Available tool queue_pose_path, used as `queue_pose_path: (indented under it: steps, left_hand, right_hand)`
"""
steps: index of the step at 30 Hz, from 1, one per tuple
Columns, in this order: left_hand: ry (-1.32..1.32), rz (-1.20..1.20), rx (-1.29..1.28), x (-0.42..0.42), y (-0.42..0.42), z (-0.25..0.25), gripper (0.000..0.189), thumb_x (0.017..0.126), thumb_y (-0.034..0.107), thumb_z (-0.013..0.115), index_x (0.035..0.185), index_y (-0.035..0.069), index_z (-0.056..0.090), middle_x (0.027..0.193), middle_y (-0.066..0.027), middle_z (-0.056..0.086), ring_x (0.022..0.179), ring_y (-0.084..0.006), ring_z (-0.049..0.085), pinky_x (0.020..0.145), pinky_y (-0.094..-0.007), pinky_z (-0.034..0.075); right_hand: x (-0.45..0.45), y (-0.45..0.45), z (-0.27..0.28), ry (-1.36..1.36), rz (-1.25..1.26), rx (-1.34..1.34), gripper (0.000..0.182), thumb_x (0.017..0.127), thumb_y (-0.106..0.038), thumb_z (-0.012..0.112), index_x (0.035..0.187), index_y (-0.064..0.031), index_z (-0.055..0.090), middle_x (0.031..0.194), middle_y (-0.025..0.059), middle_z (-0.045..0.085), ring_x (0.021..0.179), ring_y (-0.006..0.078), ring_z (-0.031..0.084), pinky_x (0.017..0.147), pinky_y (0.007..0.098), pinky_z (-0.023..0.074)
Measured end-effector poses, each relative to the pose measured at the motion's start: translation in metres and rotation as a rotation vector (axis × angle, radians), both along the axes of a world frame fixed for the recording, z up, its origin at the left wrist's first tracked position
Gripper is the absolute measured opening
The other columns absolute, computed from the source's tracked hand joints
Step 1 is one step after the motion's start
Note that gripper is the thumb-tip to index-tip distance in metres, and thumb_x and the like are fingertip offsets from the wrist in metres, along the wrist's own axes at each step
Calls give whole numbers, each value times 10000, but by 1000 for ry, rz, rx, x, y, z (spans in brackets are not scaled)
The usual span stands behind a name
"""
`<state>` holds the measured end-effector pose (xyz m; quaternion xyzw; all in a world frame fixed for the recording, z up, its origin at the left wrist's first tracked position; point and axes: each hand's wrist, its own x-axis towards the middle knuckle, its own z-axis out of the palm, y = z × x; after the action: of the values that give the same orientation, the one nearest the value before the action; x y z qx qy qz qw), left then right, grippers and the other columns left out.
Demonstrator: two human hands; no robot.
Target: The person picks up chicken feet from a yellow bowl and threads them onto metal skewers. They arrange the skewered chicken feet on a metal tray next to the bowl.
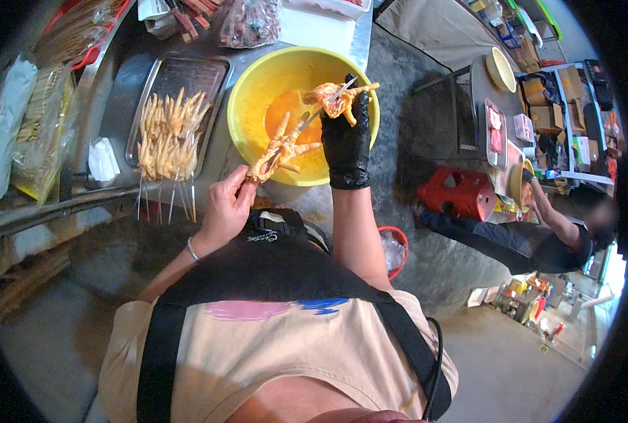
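Note:
Over the yellow plastic bowl (238, 132), a thin metal skewer (314, 119) slants up to the right. One chicken foot (279, 148) lies along its lower part. My bare left hand (232, 198) pinches that foot's near end; whether the fingers also grip the skewer is hidden. My right hand (345, 140), in a black glove, holds a second chicken foot (337, 99) near the skewer's pointed end, which shows across this foot. Orange liquid (292, 113) covers part of the bowl's bottom.
Left of the bowl, a metal tray (187, 66) bears several skewered chicken feet (171, 137), their skewer ends jutting over its near edge. Bagged wooden sticks (39, 121) lie farther left. A red bucket (395, 254) stands by my right arm. Another person (546, 238) works at the far-right table.

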<state>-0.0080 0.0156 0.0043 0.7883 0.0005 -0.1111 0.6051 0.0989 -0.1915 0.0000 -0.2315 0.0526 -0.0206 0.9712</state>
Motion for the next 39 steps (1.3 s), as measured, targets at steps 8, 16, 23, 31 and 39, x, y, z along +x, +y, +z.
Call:
queue_pose_path:
  steps: [8, 16, 23, 31, 39]
  left_hand:
    - [-92, -49, -13, -7, 9, 10, 159, 865, 22, 485, 998, -31, 556, 667, -155, 549, 596, -57, 457, 532, -267, 404]
    - [-103, -74, 150, -16, 32, 32, 174, 837, 26, 500, 982, -33, 575, 676, -211, 555, 587, -298, 602, 528, -298, 427]
    - [-97, -44, 209, -16, 36, 56, 167, 836, 28, 505, 971, -25, 589, 678, -240, 525, 503, -260, 555, 490, -308, 400]
    - [-59, -72, 337, -14, 37, 75, 160, 841, 45, 510, 955, -27, 596, 661, -240, 521, 454, -226, 514, 474, -319, 388]
    - [-57, -22, 166, -22, 24, 47, 171, 847, 48, 519, 973, -39, 596, 718, -228, 590, 638, -153, 637, 522, -300, 434]
  right_hand:
    - [2, -24, -2, -368, -270, -1620, 457, 718, -61, 688, 1129, 15, 506, 1009, 143, 614, 869, 274, 619, 767, 313, 505]
    - [3, -33, 2, -144, 51, -496, 343, 902, -228, 517, 1140, 18, 487, 1057, 135, 580, 952, 211, 586, 795, 309, 493]
    - [3, -34, 11, 6, 56, -354, 310, 953, -206, 413, 1141, 30, 481, 1082, 135, 567, 974, 211, 569, 832, 314, 478]
    - [4, -41, -6, -243, -181, -1241, 249, 934, -89, 404, 1117, 47, 505, 1082, 168, 584, 958, 250, 577, 869, 334, 449]
    - [-4, -38, 16, -81, -97, -878, 304, 955, -218, 428, 1022, 44, 567, 1016, 121, 614, 930, 183, 566, 825, 303, 437]
